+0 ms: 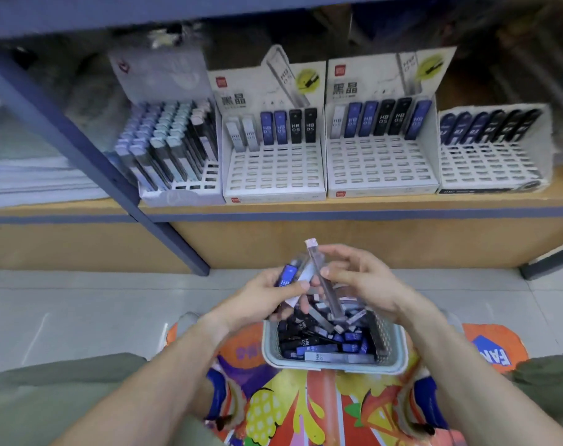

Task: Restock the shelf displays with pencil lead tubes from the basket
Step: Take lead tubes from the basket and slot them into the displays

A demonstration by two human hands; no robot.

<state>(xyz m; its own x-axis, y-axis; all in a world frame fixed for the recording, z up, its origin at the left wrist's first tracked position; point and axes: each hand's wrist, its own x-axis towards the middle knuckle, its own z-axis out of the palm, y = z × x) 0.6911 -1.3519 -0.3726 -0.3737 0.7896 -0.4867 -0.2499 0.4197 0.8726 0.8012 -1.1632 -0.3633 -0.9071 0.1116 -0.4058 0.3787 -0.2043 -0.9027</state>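
Observation:
A pale plastic basket [397, 355] full of blue, black and clear pencil lead tubes sits on a colourful box below me. Above the basket my left hand [267, 297] grips a bunch of tubes [293, 278], a blue one marked HB among them. My right hand [360, 281] pinches a single clear grey tube [325, 284] that stands almost upright. On the shelf stand several white display boxes: one at the left [183, 188] mostly filled, two in the middle [273, 175] [383, 169] and one at the right [492, 162] with tubes only in their back row.
A blue metal shelf post [112, 175] slants down at the left. The wooden shelf edge [338, 214] runs across the view. Stacked white paper [32, 178] lies on the shelf at far left. Below me are the tiled floor [80, 310] and the colourful box [305, 407].

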